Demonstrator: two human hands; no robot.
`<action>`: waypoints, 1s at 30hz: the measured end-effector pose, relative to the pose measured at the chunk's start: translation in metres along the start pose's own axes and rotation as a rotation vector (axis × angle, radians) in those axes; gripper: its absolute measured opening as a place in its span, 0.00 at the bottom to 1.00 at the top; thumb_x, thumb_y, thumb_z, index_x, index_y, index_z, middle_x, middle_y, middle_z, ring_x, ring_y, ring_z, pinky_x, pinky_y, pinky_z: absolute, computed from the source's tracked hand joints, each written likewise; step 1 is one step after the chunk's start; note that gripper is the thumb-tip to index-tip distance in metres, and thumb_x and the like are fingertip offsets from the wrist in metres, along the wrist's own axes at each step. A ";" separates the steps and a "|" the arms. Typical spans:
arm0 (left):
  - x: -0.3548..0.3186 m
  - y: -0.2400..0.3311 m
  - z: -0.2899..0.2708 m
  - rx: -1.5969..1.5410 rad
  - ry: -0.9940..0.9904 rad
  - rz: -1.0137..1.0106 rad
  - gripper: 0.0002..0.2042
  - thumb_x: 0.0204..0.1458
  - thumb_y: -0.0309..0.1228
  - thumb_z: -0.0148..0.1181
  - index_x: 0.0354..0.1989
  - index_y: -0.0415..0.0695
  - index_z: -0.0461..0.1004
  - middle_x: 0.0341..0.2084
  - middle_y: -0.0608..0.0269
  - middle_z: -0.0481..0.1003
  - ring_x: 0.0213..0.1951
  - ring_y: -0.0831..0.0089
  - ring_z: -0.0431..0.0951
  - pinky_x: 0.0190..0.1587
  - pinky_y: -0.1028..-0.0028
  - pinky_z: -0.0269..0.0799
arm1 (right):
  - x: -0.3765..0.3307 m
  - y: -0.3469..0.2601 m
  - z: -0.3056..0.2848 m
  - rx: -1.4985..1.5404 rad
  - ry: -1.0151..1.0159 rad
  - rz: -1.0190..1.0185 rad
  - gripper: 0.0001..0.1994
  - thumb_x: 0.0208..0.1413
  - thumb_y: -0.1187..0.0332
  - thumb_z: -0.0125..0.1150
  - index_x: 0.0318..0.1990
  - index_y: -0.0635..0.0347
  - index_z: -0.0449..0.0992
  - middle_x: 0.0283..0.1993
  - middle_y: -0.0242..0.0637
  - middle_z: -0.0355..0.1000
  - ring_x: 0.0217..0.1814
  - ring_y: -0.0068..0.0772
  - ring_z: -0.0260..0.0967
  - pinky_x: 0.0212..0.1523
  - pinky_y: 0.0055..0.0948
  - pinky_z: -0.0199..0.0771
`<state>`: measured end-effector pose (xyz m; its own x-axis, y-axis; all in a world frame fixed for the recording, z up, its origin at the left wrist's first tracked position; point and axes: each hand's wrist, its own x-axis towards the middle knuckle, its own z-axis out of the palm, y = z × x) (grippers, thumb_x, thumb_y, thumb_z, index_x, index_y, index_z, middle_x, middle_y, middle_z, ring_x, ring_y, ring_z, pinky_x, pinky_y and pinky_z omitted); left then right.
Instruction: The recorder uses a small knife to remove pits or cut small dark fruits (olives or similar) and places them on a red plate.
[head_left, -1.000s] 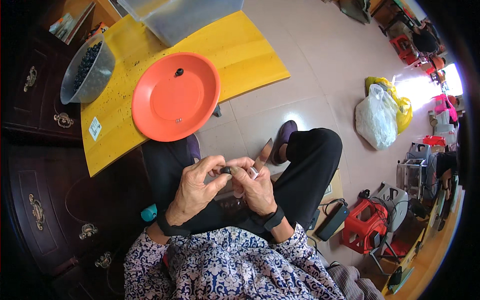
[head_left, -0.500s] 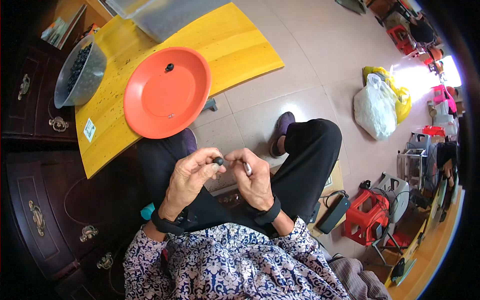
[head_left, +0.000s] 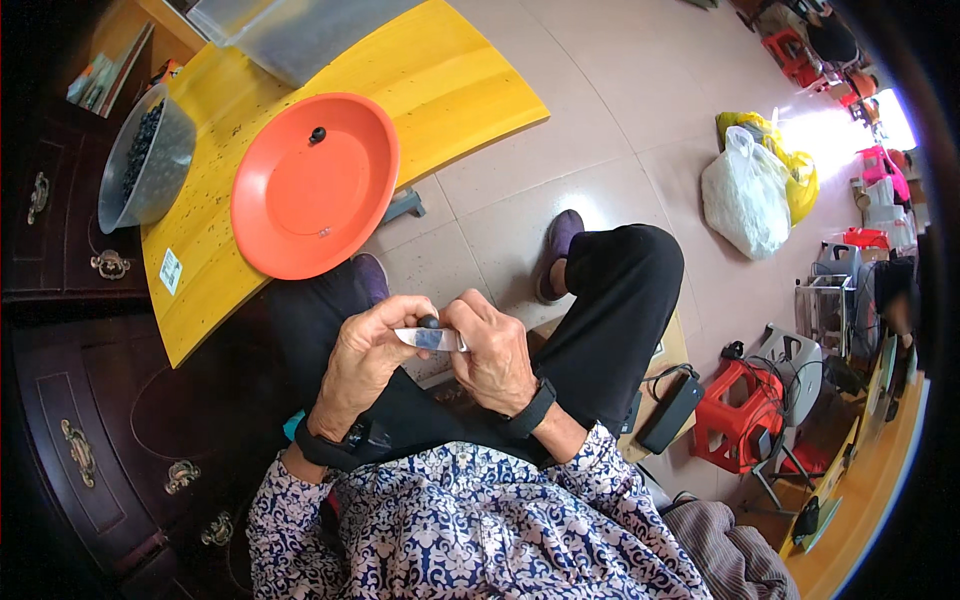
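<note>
Fingers of my left hand pinch a dark berry; right hand grips the knife, mid-cut. Next calls for steady blade pressure.

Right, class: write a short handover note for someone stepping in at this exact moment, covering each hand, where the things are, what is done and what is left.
Left hand: pinches a small dark berry at the fingertips, over the lap.
Right hand: holds a small knife, its blade lying across to the berry.
Orange plate sits on the yellow table, with one dark berry on it.
Grey bowl of dark berries stands at the table's left end.
Done: one berry on the plate.
Left: the berry in hand, and the bowlful.
</note>
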<state>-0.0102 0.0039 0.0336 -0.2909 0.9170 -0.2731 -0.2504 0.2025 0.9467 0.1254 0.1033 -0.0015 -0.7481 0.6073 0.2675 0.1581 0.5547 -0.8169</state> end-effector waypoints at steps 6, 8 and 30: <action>0.001 -0.003 0.000 -0.015 0.004 -0.014 0.08 0.54 0.24 0.56 0.42 0.36 0.72 0.27 0.71 0.71 0.31 0.86 0.69 0.36 0.85 0.65 | 0.000 0.002 0.001 -0.013 0.000 -0.007 0.09 0.40 0.78 0.57 0.32 0.58 0.69 0.29 0.39 0.64 0.27 0.46 0.68 0.26 0.38 0.69; 0.001 -0.003 0.000 -0.009 0.004 -0.026 0.09 0.54 0.25 0.57 0.42 0.36 0.72 0.27 0.71 0.71 0.31 0.86 0.69 0.36 0.85 0.65 | 0.000 0.002 0.000 -0.013 0.002 -0.007 0.09 0.40 0.78 0.57 0.32 0.58 0.69 0.29 0.39 0.64 0.27 0.46 0.68 0.26 0.39 0.69; 0.004 -0.004 0.008 0.159 0.066 0.077 0.11 0.57 0.25 0.53 0.47 0.36 0.71 0.28 0.66 0.74 0.33 0.82 0.74 0.39 0.81 0.71 | 0.009 -0.002 -0.012 0.928 -0.099 0.549 0.11 0.58 0.63 0.59 0.32 0.63 0.73 0.24 0.27 0.69 0.22 0.13 0.60 0.21 0.16 0.58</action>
<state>-0.0030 0.0098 0.0302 -0.3649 0.9084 -0.2043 -0.0773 0.1891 0.9789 0.1262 0.1142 0.0088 -0.7795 0.5694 -0.2610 -0.0313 -0.4515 -0.8917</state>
